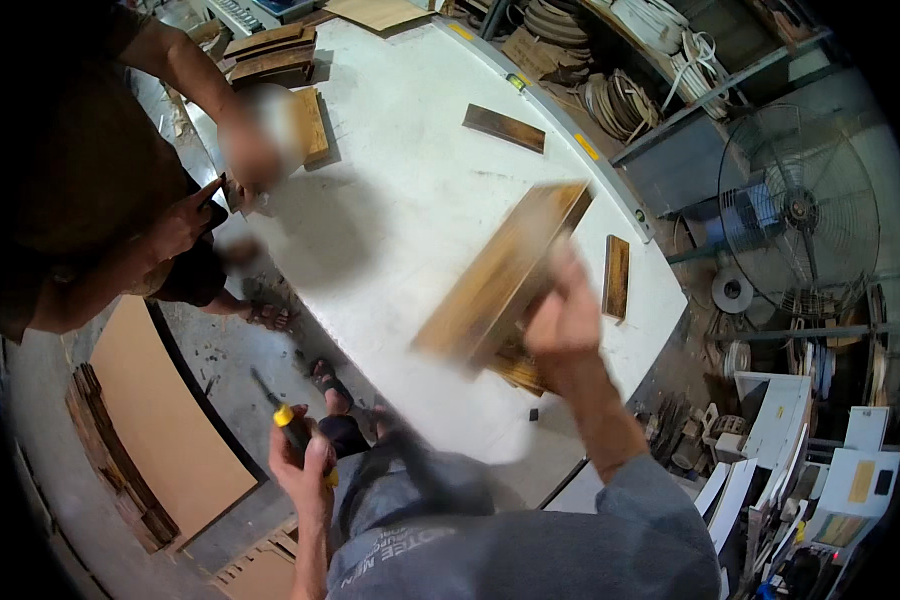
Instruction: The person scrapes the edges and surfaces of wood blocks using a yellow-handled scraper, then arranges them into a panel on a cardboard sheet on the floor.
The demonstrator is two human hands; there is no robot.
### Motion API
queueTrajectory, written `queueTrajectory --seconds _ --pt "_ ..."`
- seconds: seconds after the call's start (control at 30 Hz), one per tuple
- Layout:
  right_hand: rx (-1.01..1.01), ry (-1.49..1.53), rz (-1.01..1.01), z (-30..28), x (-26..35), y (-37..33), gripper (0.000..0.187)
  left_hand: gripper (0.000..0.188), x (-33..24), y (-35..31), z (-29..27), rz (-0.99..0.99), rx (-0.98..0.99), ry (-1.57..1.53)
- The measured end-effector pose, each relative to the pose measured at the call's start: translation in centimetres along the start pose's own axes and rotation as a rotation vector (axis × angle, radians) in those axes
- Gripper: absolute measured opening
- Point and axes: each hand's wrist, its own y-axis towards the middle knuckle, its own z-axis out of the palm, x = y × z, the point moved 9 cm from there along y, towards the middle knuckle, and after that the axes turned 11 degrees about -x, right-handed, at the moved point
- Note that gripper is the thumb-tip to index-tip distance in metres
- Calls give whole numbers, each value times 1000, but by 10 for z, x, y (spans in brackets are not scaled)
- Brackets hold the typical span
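Observation:
In my left hand (308,462), below the table's near left edge, is a screwdriver (292,425) with a yellow and black handle, its shaft pointing up and away. My right hand (568,318) grips a brown wooden piece (495,280) by its right side. That piece is tilted above the white table (400,130) and smeared by motion. Partly hidden beneath it lies more wood (518,368). One short wooden strip (616,278) rests right of my right hand, and another wooden strip (504,128) lies farther back.
A co-worker's hand (250,155) is near a wooden block (312,125) at the table's left; stacked boards (273,55) lie behind. A long spirit level (555,115) follows the far right edge. A large fan (798,208) and shelves of coiled edging (620,105) stand beyond.

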Motion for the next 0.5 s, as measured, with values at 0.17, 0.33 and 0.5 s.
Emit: queueTrajectory --seconds 0.17,0.33,0.5 --pt "41 536 904 87 -80 -143 43 43 -71 -26 12 422 42 -127" --pt "239 667 1262 114 -163 -219 49 31 -58 -22 -34 500 -94 136" --pt "577 -185 707 59 -160 -207 56 15 -34 3 -43 303 -151 196"
